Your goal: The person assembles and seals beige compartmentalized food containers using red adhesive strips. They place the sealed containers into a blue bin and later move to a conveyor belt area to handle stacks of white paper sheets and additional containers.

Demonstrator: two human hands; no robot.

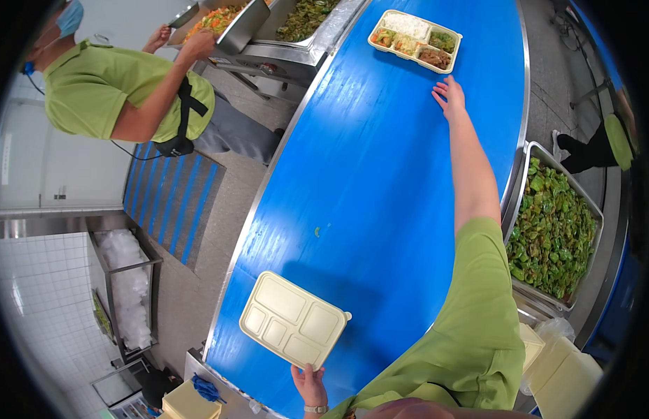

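A cream compartment lid or tray point(295, 320) is pinched at its lower edge by my left hand point(310, 387), above the blue conveyor belt point(377, 199). At the belt's far part lies a filled meal tray point(416, 41) with white rice, browned meat, green vegetables and other mixed vegetables in separate compartments. My right hand point(450, 97) reaches out just below that tray's near edge, fingers apart, holding nothing; whether a fingertip touches the rim I cannot tell. A small green scrap point(317, 231) lies on the belt between the two trays.
Right of the belt stands a metal pan of cooked green peppers point(552, 230). Across the belt, a masked person point(130, 94) holds a metal pan beside food containers. Stacked cream containers point(191, 400) stand at the lower left, more at the lower right point(563, 377). Another person point(591, 149) is at the right.
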